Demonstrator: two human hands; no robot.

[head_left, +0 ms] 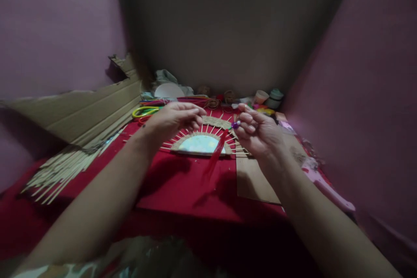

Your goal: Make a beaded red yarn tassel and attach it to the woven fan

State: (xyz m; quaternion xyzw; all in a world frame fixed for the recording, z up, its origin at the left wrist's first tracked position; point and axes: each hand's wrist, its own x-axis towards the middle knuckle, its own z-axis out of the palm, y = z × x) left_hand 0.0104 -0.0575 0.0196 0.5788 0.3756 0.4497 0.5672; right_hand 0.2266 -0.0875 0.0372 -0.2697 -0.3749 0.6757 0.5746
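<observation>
From my right hand (257,132), whose fingers are pinched together, hangs a red tassel (217,151) with a purple bead (234,125) at its top. My left hand (182,118) is raised to the left of it, its fingers curled together; what they hold, if anything, is too small to make out. Behind and below the hands, a half-round piece with a pale blue centre (199,143) and thin sticks fanning outward lies on the red cloth (182,182). A woven band (216,122) crosses the sticks.
Many thin sticks (65,169) lie at the left beside folded cardboard (87,110). Yellow-handled scissors (145,112), a cup (261,97) and a jar (275,98) stand or lie at the back. A board (256,180) and a pink tool (329,189) are at the right.
</observation>
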